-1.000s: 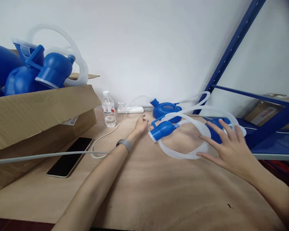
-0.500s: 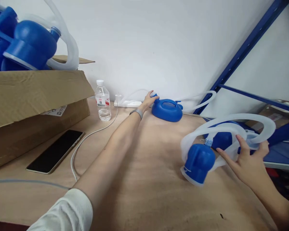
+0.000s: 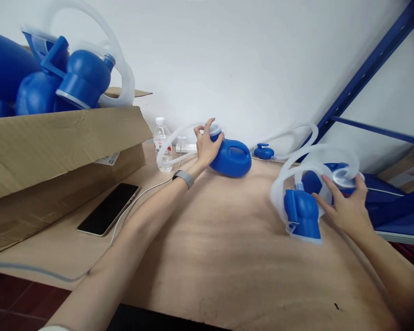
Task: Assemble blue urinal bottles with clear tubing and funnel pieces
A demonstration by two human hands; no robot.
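Blue container now tilted up, left-hand fingers around neck

Bright, even light from above; soft shadows sit under both arms on the counter. The rack bends near the frame edge, corners darken, and focus is slightly soft throughout.

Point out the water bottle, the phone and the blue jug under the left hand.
water bottle [image 3: 163, 138]: head view, on its upper body below the cap.
phone [image 3: 108, 209]: head view, middle of its dark screen.
blue jug [image 3: 232, 161]: head view, on its rounded side.
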